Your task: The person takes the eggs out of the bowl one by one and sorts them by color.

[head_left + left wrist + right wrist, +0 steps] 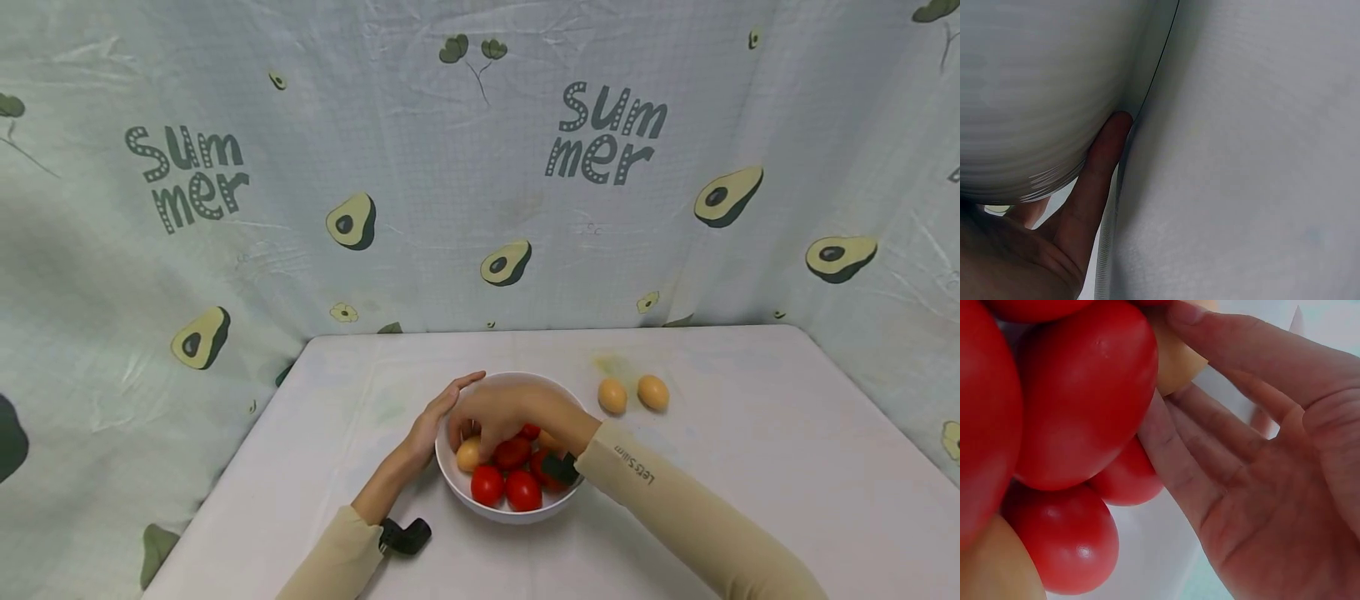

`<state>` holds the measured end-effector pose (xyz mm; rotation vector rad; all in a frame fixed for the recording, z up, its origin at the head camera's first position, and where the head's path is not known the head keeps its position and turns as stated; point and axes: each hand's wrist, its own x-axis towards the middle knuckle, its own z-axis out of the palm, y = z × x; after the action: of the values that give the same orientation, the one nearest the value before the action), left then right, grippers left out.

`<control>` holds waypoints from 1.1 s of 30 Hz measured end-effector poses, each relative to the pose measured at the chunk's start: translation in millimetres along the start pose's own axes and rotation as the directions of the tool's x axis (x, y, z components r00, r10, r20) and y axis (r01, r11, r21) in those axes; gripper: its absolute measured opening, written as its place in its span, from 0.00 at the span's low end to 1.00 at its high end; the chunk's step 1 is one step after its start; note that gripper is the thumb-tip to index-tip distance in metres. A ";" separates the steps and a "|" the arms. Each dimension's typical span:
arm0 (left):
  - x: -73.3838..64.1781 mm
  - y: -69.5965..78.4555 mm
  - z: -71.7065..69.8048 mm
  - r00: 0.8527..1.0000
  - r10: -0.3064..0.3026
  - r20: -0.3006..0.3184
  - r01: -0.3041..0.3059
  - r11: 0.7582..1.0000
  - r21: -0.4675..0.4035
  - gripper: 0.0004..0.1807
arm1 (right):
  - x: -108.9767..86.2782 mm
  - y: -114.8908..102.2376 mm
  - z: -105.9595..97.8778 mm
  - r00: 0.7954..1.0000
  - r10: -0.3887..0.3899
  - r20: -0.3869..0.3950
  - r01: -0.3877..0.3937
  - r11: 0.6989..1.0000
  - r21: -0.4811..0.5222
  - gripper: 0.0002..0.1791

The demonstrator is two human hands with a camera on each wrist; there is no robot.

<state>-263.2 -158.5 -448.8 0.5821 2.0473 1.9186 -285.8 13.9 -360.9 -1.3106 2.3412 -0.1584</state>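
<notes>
A white bowl holds several red tomatoes and some yellow egg-shaped fruit. Reaching down into it from the right, my right hand pinches a yellow egg-shaped fruit at the bowl's left side. In the right wrist view, the thumb and fingers of that hand lie around the yellow fruit, beside a large red tomato. My left hand rests against the bowl's outer left side with fingers extended. A finger touches the bowl's ribbed wall in the left wrist view.
Two more yellow egg-shaped fruit, one nearer and one farther right, lie on the white-covered table right of the bowl. A curtain printed with avocados hangs behind the table. Black wrist cameras sit on both wrists.
</notes>
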 end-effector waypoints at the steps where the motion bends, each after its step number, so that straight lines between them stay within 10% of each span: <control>1: -0.2 0.2 -0.2 1.000 0.002 0.001 -0.002 1.000 -0.001 0.31 | 0.3 -0.3 -0.1 1.000 0.001 0.002 -0.001 1.000 0.002 0.12; 33: 0.9 -0.7 1.4 0.998 -0.005 -0.064 0.010 0.998 0.068 0.31 | -47.3 6.0 -13.2 0.986 0.009 -0.169 0.034 0.967 0.251 0.13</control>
<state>-263.5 -156.8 -449.5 0.5342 2.1587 1.8931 -275.1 55.0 -335.5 -1.2268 2.3558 -0.5745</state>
